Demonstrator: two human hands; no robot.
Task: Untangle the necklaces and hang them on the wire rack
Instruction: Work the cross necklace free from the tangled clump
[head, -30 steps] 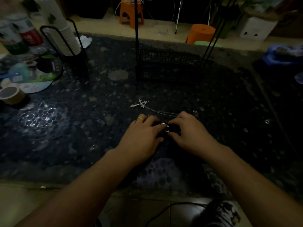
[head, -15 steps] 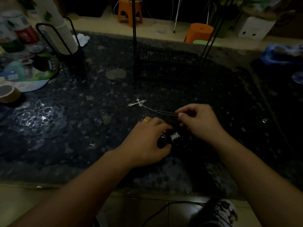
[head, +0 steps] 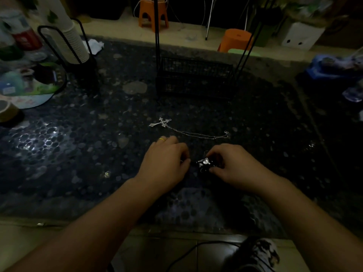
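Between the curled fingertips of both hands lies a small dark necklace tangle with a shiny square pendant, resting on the dark pebbled table. The right hand has its fingers curled narrowly round the pendant side of that tangle, thumb below and fingertips above. The left hand, with a gold ring on one finger, pinches at the tangle's other edge, though the light is too dim to tell how much chain it grips. Just beyond the fingertips of both hands, apart from them, a silver cross necklace lies flat with its chain stretched out toward the right. Farther beyond the fingers stands the black wire rack, its upright rods rising out of view. Well off to the left of the left hand stands a stack of paper cups in a wire holder.
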